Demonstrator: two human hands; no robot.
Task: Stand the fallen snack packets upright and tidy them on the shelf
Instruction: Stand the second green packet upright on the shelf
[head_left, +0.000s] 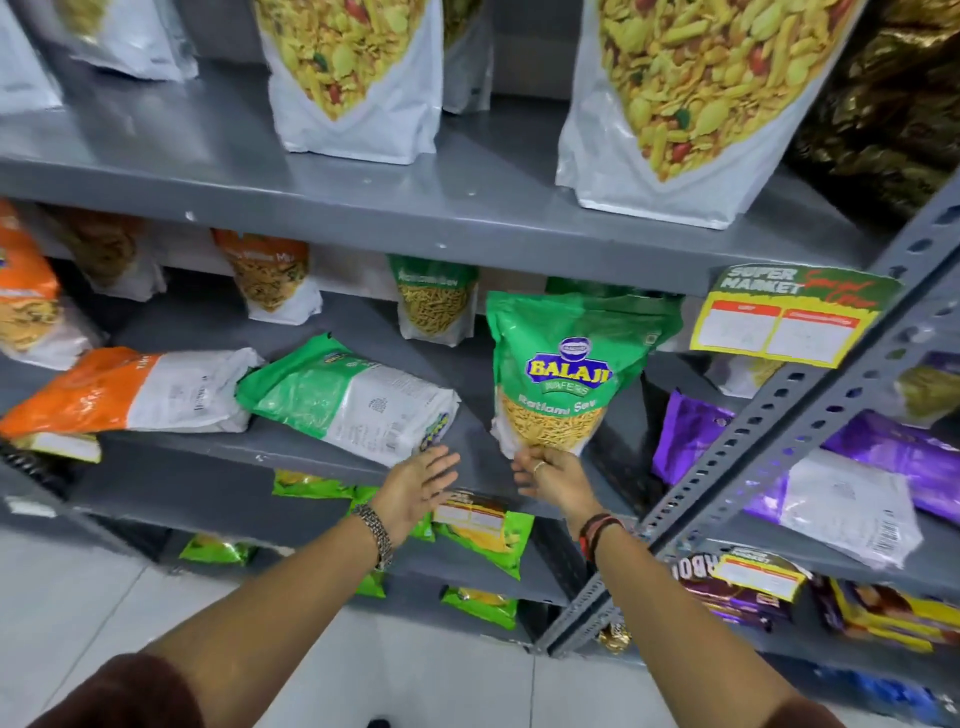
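Right hand (545, 473) pinching the bottom edge of the green Balaji packet (566, 374), fingers closed on the lower seam, holding it upright on the middle shelf (218, 457). Left hand (421, 480) hovering open, fingers spread and apart, gripping nothing, just below the near end of the fallen green packet (348, 400) lying flat on the same shelf. Further left, lying on its side likewise: an orange-and-white packet (130, 395). Judging handling: glossy film pouches, likely slippery and crinkling under pressure; contents loose and brittle, so squeezing the middle risking crushing. Appearing light to moderate in weight, soft-walled, sagging when lifted by one end. Recommending taking hold at the sealed top edge or at both side seams, tipping up onto the flat gusseted base. Beyond, standing at the rear: a smaller green packet (436, 301); hanging from the shelf above: an offer tag (789, 317).
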